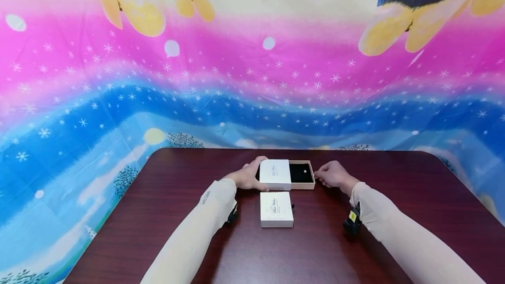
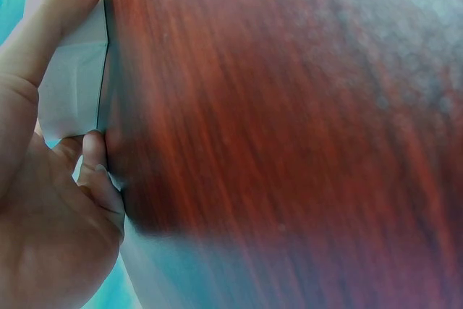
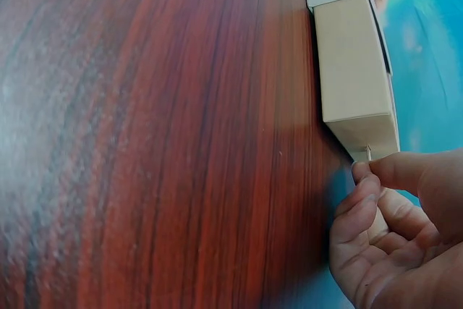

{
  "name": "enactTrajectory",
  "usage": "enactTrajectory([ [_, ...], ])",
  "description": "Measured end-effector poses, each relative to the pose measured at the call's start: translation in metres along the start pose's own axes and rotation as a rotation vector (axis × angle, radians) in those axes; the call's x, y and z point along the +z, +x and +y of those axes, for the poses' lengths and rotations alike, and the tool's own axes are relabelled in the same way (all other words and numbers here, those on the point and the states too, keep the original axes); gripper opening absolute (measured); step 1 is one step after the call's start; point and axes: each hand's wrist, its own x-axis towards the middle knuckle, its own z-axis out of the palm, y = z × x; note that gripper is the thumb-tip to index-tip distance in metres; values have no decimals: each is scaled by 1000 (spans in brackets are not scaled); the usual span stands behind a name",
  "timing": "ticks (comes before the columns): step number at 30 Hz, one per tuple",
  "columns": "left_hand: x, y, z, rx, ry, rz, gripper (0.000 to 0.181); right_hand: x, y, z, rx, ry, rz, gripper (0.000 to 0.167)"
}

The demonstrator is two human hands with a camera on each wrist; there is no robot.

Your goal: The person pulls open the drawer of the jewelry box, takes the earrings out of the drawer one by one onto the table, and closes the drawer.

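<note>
A white gift-box sleeve (image 1: 275, 173) lies flat near the table's far edge. Its cream drawer (image 3: 353, 63) sticks out to the right, showing a black lining (image 1: 296, 173) with a small round white bead (image 1: 305, 172) on it. My left hand (image 1: 247, 178) grips the sleeve by its left end, thumb on the near side and fingers toward the far side. At the drawer's right end, my right hand (image 1: 332, 174) pinches a small pull tab (image 3: 369, 153) between thumb and index finger; most of the tab is hidden by the fingertips.
Just in front of the open box sits a second white box (image 1: 275, 208), closed, a small black tab at its right side. Both rest on a dark reddish wooden table (image 1: 315, 244). Behind the table hangs a colourful printed cloth (image 1: 236, 69).
</note>
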Motion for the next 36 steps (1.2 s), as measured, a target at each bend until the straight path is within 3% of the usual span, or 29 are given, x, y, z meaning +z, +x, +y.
enactTrajectory([
  [36, -2, -4, 2, 7, -13, -6, 102, -4, 2, 7, 22, -22, 13, 26],
])
